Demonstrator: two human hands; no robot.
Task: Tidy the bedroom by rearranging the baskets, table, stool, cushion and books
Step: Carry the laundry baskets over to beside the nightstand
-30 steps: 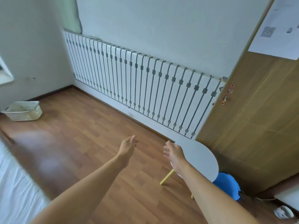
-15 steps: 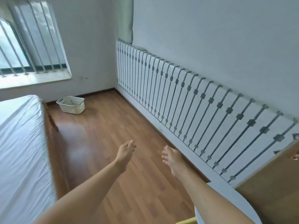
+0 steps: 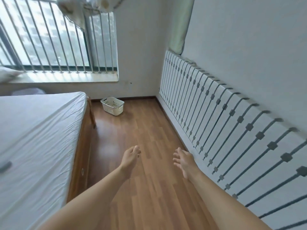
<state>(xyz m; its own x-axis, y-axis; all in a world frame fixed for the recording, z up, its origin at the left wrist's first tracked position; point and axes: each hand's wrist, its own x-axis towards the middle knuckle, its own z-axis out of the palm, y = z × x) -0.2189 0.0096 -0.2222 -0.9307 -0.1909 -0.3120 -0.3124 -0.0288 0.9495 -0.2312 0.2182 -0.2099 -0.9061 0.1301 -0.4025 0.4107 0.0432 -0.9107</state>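
Beyond the bed point(image 3: 36, 130), near its far corner, the white basket point(image 3: 112, 106) sits on the floor. Both hands, left point(image 3: 130, 157) and right point(image 3: 183, 161), are empty, fingers relaxed. Risk: clipping the bed's corner when reaching.

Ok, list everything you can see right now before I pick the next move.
basket: one, cream, on the floor by the far wall
bed: one, white sheet, wooden frame, left side
window: one, barred, far wall
slatted panel: one, white with grey bars, along the right wall
floor: one, brown wood, between bed and panel
left hand: one, empty, fingers straight, above the floor
right hand: one, empty, fingers spread, above the floor
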